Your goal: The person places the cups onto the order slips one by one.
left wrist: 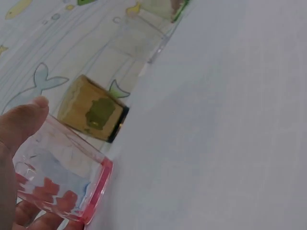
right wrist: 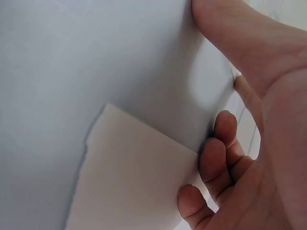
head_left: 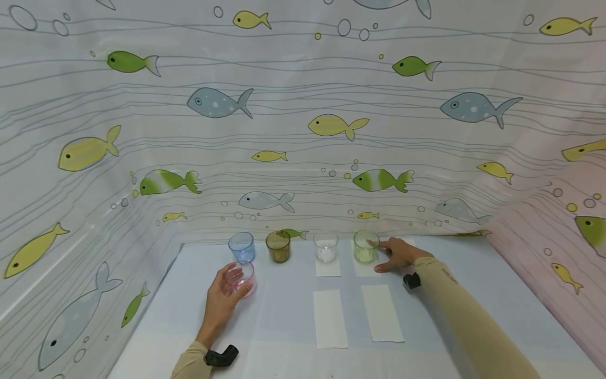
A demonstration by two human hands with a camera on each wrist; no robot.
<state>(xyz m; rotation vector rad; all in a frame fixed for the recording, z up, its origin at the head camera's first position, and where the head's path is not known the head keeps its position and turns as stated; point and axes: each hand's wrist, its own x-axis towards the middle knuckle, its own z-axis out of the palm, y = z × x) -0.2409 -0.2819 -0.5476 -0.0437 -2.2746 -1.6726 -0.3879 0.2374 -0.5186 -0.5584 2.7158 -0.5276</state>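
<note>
My left hand (head_left: 221,297) grips a pink-tinted glass (left wrist: 62,177), thumb on one side and fingers on the other. Just behind that glass in the head view is a blue glass (head_left: 242,247), and a brown glass (head_left: 278,247) sits to the right of it. Farther right, a clear glass (head_left: 325,248) and a green glass (head_left: 366,247) stand upright on white paper pieces. My right hand (head_left: 401,255) is at the green glass's right side, fingers spread and loosely bent, a fingertip overlapping the glass. In the right wrist view nothing is held between thumb and fingers (right wrist: 212,158).
Two white paper strips (head_left: 330,319) (head_left: 383,313) lie flat on the pale table (head_left: 274,326), in front of the clear and green glasses. A fish-patterned curtain (head_left: 293,105) rises behind the glasses and along both sides. Dark wrist devices (head_left: 221,357) sit at both sleeves.
</note>
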